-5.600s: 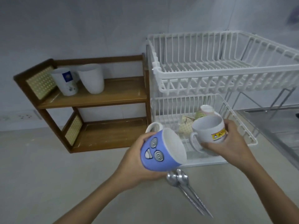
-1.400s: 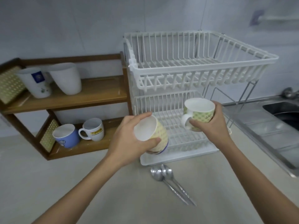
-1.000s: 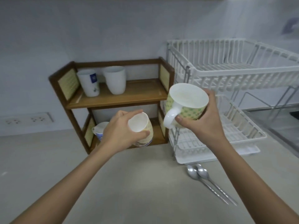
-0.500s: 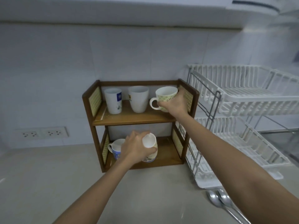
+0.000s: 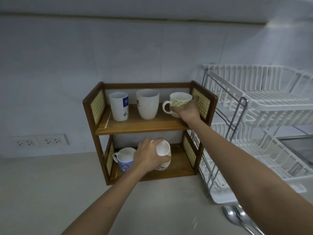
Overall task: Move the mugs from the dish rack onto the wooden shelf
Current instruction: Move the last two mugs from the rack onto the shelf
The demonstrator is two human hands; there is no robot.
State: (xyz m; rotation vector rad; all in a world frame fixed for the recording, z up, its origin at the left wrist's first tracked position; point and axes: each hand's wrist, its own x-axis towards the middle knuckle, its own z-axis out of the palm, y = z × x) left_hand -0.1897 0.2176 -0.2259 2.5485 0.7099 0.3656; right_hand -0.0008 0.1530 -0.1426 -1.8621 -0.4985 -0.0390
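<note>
The right arm is stretched forward and up, and the right hand (image 5: 185, 109) is closed around the side of a green-patterned mug (image 5: 179, 102). The left arm is reached lower, with the left hand (image 5: 149, 156) wrapped over a tilted mug (image 5: 163, 153); its fingertips are apparently hidden behind it.

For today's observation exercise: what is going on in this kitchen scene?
A person is putting mugs on a wooden shelf. The right hand holds a green-patterned mug at the right end of the upper level, beside two white cups. The left hand grips a second patterned mug, tilted, at the lower level next to a blue mug. The white dish rack to the right shows no mugs. Two spoons lie on the counter.
</note>
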